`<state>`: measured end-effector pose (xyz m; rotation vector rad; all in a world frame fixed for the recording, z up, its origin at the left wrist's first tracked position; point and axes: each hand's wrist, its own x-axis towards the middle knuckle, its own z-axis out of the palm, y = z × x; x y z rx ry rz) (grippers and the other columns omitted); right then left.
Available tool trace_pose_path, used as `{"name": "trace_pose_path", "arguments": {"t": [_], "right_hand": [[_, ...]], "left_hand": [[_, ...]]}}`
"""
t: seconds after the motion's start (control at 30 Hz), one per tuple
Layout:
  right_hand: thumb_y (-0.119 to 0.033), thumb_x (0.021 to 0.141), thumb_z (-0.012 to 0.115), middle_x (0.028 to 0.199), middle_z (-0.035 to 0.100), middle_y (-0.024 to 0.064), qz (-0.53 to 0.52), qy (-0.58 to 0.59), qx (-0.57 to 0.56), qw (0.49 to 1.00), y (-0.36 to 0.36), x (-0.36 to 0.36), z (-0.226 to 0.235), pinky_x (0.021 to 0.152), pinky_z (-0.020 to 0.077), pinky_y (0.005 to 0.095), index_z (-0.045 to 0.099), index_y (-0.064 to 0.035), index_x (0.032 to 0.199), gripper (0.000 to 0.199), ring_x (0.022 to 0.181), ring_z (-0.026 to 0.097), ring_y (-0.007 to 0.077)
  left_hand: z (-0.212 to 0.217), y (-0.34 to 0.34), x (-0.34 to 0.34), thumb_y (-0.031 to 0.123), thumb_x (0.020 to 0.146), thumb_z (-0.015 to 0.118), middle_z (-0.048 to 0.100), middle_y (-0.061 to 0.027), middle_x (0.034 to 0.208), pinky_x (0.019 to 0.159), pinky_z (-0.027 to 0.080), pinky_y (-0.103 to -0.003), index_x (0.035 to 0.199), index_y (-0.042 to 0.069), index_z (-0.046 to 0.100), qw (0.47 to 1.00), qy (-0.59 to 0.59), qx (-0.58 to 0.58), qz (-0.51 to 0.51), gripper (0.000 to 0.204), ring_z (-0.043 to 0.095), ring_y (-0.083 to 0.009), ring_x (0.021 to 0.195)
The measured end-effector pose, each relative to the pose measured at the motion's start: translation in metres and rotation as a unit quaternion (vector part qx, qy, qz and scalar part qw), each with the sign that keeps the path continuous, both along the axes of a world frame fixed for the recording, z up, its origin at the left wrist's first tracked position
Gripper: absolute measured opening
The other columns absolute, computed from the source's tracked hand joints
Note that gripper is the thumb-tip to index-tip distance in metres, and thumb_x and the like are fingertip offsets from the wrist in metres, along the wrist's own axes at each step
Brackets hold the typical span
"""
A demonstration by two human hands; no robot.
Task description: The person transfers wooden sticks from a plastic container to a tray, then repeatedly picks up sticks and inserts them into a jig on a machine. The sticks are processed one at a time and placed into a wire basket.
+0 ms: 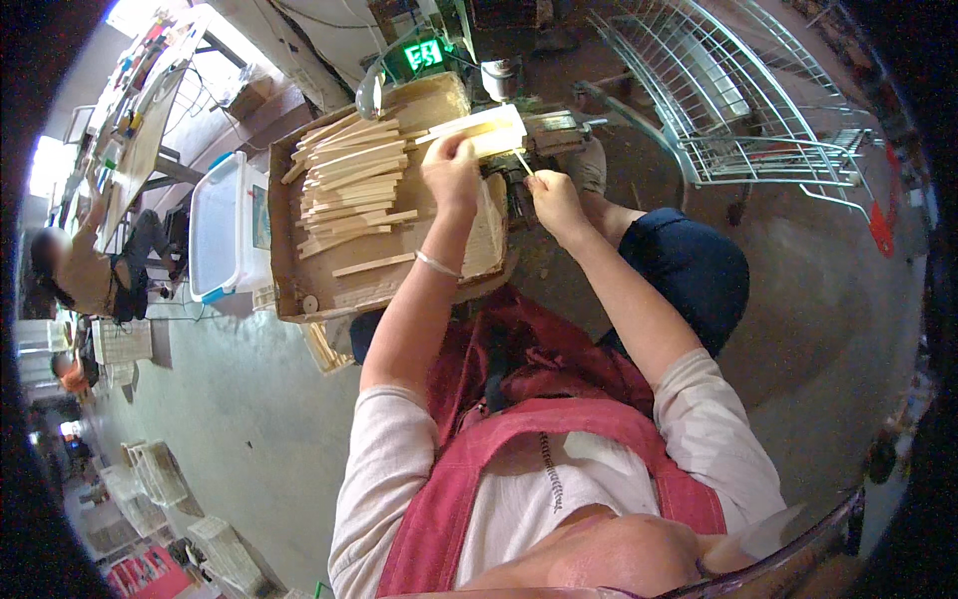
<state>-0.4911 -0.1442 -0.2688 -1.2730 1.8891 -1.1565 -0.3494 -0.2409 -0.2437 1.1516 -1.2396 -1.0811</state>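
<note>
**Pale wood by the box**

The left hand holds it at the box's right side. The right hand pinches a thin stick right of the box. Many sticks lie inside the box. Left of it stands a clear bin.

A shallow, rectangular brown cardboard tray with low sides carries many thin, straight, pale wooden strips, lying loosely side by side, some overlapping at slight angles. Nearer the person, 1 pale wooden strip lies apart; a small, round, pale piece sits at the near left corner.
</note>
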Motion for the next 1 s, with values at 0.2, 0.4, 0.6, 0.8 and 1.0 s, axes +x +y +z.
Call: {"name": "trace_pose_path", "arguments": {"t": [0.2,0.4,0.6,0.8,1.0], "right_hand": [[-0.018,0.100,0.057,0.068,0.057,0.0139,0.005,0.012,0.002,1.000,0.003,-0.001,-0.002,0.060,0.0437,0.0409,0.062,0.0070,0.090,0.028,0.065,0.054,0.0234],[-0.020,0.098,0.058,0.069,0.058,0.0171,0.011,-0.007,-0.029,0.999,0.000,-0.003,-0.010,0.058,0.0427,0.0442,0.061,0.0046,0.082,0.030,0.064,0.056,0.0313],[-0.015,0.096,0.054,0.069,0.050,0.0002,-0.021,-0.212,0.130,0.968,0.021,0.006,0.035,0.045,0.0326,0.0307,0.060,-0.0061,0.112,0.020,0.057,0.043,0.0104],[-0.004,0.091,0.046,0.081,0.051,0.0036,-0.031,-0.267,0.116,0.956,0.043,0.021,0.038,0.043,0.0314,0.0272,0.044,-0.0166,0.138,0.049,0.056,0.042,0.0110],[0.000,0.093,0.046,0.082,0.050,0.0051,-0.062,-0.279,0.102,0.953,0.029,0.032,0.046,0.042,0.0328,0.0283,0.040,-0.0159,0.146,0.055,0.054,0.041,0.0112]], "left_hand": [[0.004,-0.013,0.012,0.026,0.096,0.070,0.069,-0.0073,0.080,0.045,0.046,-0.026,0.091,0.002,0.060,0.886,0.341,0.300,0.094,0.026,0.059,-0.0129,0.058],[-0.012,-0.048,0.004,0.027,0.095,0.072,0.063,-0.0020,0.070,0.043,0.038,-0.024,0.084,0.007,0.057,0.842,0.382,0.351,0.151,0.027,0.051,-0.0102,0.050],[-0.007,-0.035,-0.002,0.018,0.094,0.071,0.060,-0.0022,0.070,0.041,0.038,-0.026,0.093,0.006,0.051,0.826,0.437,0.315,0.166,0.024,0.050,-0.0113,0.049],[0.033,0.023,-0.006,0.008,0.092,0.071,0.060,-0.0038,0.073,0.040,0.041,-0.027,0.111,0.007,0.042,0.930,0.318,0.083,0.162,0.034,0.053,-0.0110,0.051],[0.042,0.054,0.047,0.003,0.086,0.078,0.061,-0.0025,0.075,0.055,0.047,-0.023,0.116,0.008,0.049,0.961,-0.024,-0.245,0.128,0.042,0.057,-0.0089,0.062]]}}
